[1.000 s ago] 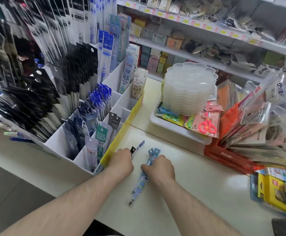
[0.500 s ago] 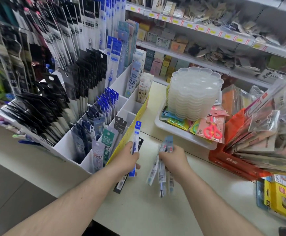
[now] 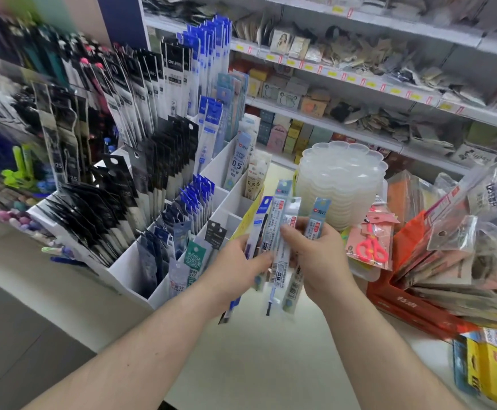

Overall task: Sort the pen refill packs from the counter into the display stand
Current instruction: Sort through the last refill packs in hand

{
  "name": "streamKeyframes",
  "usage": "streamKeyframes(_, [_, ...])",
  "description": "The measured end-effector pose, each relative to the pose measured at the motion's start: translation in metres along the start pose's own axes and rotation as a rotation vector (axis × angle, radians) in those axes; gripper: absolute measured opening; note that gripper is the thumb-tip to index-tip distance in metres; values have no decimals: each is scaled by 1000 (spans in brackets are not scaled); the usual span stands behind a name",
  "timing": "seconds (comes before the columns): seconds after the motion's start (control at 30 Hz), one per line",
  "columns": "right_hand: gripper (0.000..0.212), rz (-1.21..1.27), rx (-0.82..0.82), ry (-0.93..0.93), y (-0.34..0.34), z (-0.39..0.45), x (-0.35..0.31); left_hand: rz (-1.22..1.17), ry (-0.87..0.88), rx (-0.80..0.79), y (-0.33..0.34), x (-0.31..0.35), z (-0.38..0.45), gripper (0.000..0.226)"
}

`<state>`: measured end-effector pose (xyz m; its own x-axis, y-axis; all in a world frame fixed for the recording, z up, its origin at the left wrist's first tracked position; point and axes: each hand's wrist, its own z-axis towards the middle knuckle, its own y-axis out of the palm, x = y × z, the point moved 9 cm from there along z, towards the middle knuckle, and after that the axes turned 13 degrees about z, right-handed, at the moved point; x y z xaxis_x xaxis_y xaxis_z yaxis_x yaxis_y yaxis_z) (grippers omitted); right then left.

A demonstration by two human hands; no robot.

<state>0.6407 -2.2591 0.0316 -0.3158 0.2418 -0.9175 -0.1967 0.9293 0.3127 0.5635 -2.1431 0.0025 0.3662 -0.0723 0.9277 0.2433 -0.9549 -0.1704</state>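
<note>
Careful: your left hand [image 3: 238,261] and right hand [image 3: 319,261] both pinch fanned refill packs [image 3: 282,232]; a loosened pinch could spill them before the display stand [image 3: 229,199].

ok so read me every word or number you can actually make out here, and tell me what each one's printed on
"0.5": refill pack with blue header standing in the display stand.
"0.5": cream pack beside it.
"deli": black-headed pack.
Packs in the left hand and right hand: print too blurred.
Shelf price tags: unreadable.
</note>
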Motion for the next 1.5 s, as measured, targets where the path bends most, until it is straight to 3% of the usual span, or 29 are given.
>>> streamKeyframes(0.23, [5, 159, 0, -12, 8, -5, -22, -374, -72, -154, -2, 10, -10, 32])
streamKeyframes(0.37, [10, 109, 66, -77, 10, -8, -34, -349, -43, -141, -7, 18, -19, 29])
streamKeyframes(0.57, [11, -223, 214, -301, 21, -12, -48, -180, 32, -89, -5, 21, -20, 20])
streamKeyframes(0.7, [21, -213, 143, -164, 31, -15, -38, -53, 71, -62, -8, 26, -23, 29])
streamKeyframes(0.77, [22, -184, 113, -126, 36, -19, -39, -64, 75, -63, -8, 25, -23, 22])
streamKeyframes(0.83, [27, -33, 94, -23, 35, -18, -35, -146, 75, -51, -10, 27, -24, 5])
streamKeyframes(0.97, [39, 276, 10, 183, 29, -18, -30, -192, 77, -17, -22, 30, -27, 14])
streamKeyframes(1.17, [25, 372, -145, 267, 40, -23, -32, -254, 121, 72, -34, 34, -28, 9])
streamKeyframes(1.23, [25, 385, -135, 276, 44, -24, -29, -264, 126, 98, -36, 35, -29, 10])
streamKeyframes(1.37, [48, 268, -25, 258, 44, -23, -20, -285, 109, 168, -40, 30, -30, 19])
streamKeyframes(1.5, [26, 351, 55, 245, 56, -28, -13, -263, 95, 203, -38, 26, -31, 25])
